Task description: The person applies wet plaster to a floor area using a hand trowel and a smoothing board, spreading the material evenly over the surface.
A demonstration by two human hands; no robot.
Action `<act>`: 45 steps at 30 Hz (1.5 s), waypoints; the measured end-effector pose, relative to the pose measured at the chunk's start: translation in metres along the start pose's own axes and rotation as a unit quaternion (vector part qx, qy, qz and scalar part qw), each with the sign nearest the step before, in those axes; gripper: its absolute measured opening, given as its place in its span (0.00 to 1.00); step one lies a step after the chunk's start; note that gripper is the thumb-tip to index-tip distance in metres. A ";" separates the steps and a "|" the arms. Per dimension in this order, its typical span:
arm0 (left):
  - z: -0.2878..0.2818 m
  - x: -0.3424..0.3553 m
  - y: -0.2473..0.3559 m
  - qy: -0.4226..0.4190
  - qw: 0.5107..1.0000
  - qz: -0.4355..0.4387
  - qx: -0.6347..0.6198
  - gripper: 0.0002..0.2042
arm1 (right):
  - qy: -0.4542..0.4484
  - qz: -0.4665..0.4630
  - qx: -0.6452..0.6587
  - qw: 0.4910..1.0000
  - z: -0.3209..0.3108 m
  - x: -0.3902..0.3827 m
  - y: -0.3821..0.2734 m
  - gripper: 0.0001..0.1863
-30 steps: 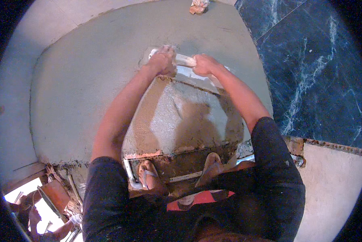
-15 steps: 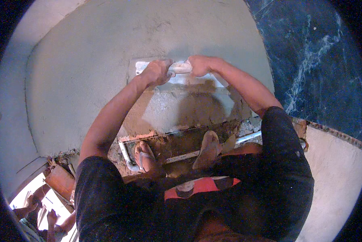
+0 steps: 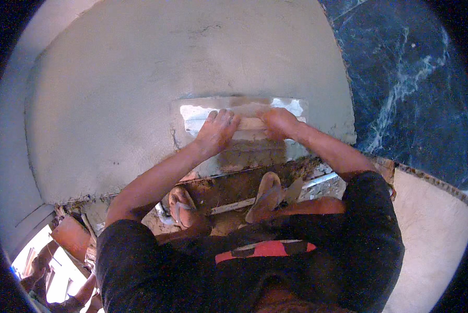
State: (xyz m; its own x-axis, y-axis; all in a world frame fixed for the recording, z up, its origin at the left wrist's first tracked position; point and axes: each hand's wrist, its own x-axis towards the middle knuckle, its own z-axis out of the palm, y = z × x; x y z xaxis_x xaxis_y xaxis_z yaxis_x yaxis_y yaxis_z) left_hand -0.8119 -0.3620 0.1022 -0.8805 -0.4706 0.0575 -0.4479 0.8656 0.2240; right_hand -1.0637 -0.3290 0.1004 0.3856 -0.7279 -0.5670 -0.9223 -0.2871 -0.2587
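Observation:
My left hand [image 3: 217, 131] and my right hand [image 3: 281, 123] both grip the pale handle of a wide flat float [image 3: 193, 118], smeared white and grey, one at each end of the handle. The float lies flat on grey wet-looking mortar [image 3: 114, 94] near the front edge of that surface, above my feet. Dark shadow falls across the float's middle and the mortar just below it.
My sandalled feet [image 3: 180, 207] stand in a dirt trench with pipes [image 3: 320, 180]. Dark veined tiles [image 3: 406, 78] border the mortar at right; a pale surface [image 3: 427, 235] lies below them. At lower left are a reddish board [image 3: 69, 237] and another person's hands [image 3: 40, 266].
My hands and the float have come down the frame toward my feet, first shifting left, then right. The float now sits nearer the mortar's front edge, with my grip held throughout.

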 end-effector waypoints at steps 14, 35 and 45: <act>-0.007 0.116 -0.124 0.087 0.990 -0.079 0.083 0.22 | 0.153 0.058 -0.067 0.984 -0.123 0.112 0.074 0.22; -0.044 0.236 -0.268 0.179 0.976 -0.101 0.070 0.16 | 0.269 0.057 -0.067 0.959 -0.250 0.233 0.131 0.18; -0.007 0.306 -0.323 0.163 0.959 -0.168 0.162 0.18 | 0.253 0.133 -0.036 0.958 -0.259 0.279 0.168 0.18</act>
State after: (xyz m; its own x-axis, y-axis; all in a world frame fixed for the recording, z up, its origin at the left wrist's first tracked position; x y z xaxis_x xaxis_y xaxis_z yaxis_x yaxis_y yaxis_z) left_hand -0.9354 -0.7867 0.0544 -0.6060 -0.7151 0.3484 -0.7691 0.6385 -0.0271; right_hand -1.1178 -0.7415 0.1017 0.0923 -0.9845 -0.1490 -0.9925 -0.0790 -0.0932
